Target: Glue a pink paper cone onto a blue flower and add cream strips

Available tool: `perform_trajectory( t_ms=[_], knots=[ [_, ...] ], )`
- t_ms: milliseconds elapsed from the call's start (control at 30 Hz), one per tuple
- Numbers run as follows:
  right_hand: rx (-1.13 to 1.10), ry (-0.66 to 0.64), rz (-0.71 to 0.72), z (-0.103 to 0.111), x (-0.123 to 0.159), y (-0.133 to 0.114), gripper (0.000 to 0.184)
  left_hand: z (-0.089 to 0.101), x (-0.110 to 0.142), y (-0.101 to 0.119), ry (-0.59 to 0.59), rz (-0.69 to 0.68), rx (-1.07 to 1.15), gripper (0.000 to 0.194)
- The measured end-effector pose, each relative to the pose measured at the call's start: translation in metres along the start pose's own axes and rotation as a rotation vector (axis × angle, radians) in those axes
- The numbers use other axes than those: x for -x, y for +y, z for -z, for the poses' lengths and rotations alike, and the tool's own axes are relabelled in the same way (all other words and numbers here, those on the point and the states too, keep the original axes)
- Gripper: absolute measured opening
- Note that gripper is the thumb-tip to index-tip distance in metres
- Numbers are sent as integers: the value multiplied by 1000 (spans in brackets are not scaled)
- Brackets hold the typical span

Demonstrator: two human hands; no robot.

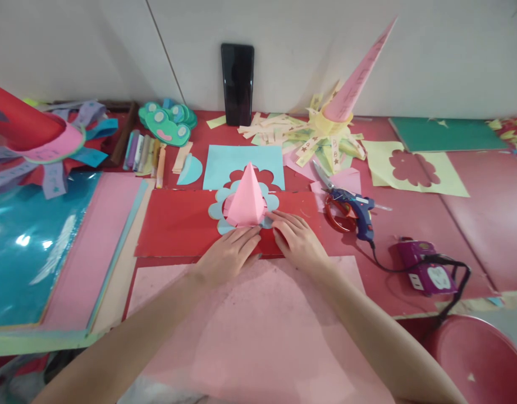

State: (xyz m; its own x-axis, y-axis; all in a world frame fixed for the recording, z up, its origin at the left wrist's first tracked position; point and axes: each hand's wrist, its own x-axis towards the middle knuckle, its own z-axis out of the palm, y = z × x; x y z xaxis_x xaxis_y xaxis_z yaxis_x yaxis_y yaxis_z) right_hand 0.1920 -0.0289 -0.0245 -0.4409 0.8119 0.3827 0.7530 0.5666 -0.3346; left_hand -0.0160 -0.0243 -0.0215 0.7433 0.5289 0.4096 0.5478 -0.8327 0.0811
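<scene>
A pink paper cone (248,199) stands upright in the middle of a light blue scalloped paper flower (216,211), with small tabs spread around its foot. Both rest on a red sheet (174,224). My left hand (228,252) lies flat, its fingertips on the cone's near lower edge. From the right, my right hand (300,238) reaches the flower's rim with its fingers stretched out, touching beside the cone's base. Neither hand is wrapped around anything. Part of the flower's near side is hidden under my fingers.
Right of the hands lie a blue glue gun (361,216), red-handled scissors (340,216) and a purple power socket (426,269) with a cord. A black phone (237,84) leans on the wall. A finished pink cone hat (359,78) stands behind; markers (142,151) lie left.
</scene>
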Motion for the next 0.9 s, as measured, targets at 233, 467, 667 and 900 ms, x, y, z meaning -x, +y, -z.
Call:
perform_trajectory(
  t_ms=[233, 467, 667, 900],
  knots=[
    [31, 76, 132, -1, 5, -3, 26, -1, 1, -1, -23, 2, 4, 31],
    [26, 45, 97, -2, 5, -5, 27, -2, 2, -1, -63, 15, 9, 31],
    [37, 24, 96, -3, 6, -7, 24, 0, 0, 0, -44, -1, -11, 31],
    [27, 14, 62, -4, 7, -9, 26, -1, 1, 1, -45, 3, 2, 31]
  ],
)
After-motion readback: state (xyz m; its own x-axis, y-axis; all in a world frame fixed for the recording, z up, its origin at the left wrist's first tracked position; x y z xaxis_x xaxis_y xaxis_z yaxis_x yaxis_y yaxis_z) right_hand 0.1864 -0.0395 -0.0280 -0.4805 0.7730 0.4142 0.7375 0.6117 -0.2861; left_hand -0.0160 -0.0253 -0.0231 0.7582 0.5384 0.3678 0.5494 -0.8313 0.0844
